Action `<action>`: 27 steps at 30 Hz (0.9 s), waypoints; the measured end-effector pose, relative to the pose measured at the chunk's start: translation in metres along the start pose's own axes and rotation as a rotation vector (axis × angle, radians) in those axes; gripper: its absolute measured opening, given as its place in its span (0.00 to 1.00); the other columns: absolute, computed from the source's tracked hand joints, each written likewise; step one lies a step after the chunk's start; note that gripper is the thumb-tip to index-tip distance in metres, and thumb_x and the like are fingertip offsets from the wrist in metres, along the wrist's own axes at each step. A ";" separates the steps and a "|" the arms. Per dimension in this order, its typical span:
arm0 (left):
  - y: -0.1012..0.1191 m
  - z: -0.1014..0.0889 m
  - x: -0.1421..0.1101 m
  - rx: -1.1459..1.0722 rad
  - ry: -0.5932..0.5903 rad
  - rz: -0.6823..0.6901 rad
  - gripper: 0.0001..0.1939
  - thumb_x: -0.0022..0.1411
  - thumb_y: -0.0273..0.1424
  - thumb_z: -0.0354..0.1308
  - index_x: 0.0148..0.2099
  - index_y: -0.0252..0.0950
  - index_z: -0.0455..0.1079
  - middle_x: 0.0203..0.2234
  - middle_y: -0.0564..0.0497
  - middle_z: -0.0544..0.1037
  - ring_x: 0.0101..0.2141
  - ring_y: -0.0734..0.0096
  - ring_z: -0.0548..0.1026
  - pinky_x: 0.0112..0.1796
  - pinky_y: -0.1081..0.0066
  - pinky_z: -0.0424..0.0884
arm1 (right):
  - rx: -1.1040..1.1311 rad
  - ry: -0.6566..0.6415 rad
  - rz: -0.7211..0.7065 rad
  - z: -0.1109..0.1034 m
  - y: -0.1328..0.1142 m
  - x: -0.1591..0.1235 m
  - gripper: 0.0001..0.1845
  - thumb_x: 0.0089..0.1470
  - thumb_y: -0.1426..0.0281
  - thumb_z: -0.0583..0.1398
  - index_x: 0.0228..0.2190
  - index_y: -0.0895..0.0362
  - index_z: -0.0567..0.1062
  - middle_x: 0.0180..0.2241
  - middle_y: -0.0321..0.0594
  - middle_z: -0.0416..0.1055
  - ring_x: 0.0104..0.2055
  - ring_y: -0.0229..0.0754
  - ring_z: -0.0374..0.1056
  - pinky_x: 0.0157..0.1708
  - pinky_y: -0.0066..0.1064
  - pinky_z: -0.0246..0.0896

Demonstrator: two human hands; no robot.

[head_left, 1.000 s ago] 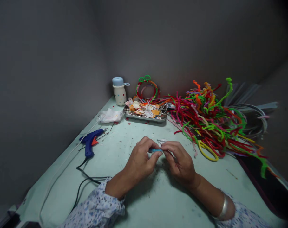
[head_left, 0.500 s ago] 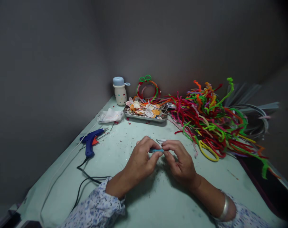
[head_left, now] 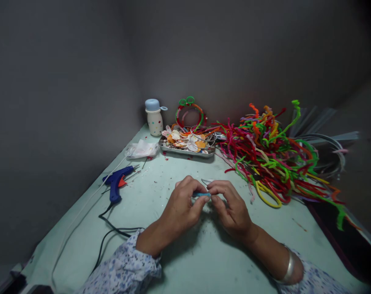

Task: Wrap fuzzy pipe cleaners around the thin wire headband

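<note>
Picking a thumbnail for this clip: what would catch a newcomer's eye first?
The tangled heap of pipe cleaners in red, green, orange and yellow, on the right of the pale green table top, stands out first. At centre front, the left hand and right hand pinch a small blue piece. Further back sits a metal tray of shells, and a blue glue gun lies to the left.

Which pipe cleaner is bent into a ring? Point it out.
The red, orange and green ring behind the steel tray, topped by two small green loops; the others lie loose in the heap to its right.
</note>
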State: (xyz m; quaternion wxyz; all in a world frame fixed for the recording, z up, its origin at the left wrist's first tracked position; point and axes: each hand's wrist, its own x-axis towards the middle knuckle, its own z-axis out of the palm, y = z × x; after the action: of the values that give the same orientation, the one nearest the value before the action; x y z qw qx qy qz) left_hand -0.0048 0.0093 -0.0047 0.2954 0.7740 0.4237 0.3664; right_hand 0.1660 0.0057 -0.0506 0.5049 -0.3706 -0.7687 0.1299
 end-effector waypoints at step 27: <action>0.001 0.000 0.001 0.007 -0.011 -0.013 0.06 0.59 0.27 0.55 0.40 0.38 0.69 0.33 0.51 0.71 0.38 0.67 0.69 0.41 0.66 0.64 | 0.044 -0.005 0.032 -0.001 0.002 -0.001 0.08 0.57 0.74 0.53 0.39 0.54 0.68 0.40 0.45 0.67 0.45 0.47 0.64 0.45 0.44 0.62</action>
State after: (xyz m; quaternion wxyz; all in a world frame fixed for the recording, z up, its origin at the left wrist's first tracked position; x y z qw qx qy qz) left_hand -0.0041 0.0097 -0.0038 0.2974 0.7741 0.4286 0.3587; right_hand 0.1681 0.0063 -0.0518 0.5090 -0.3711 -0.7609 0.1558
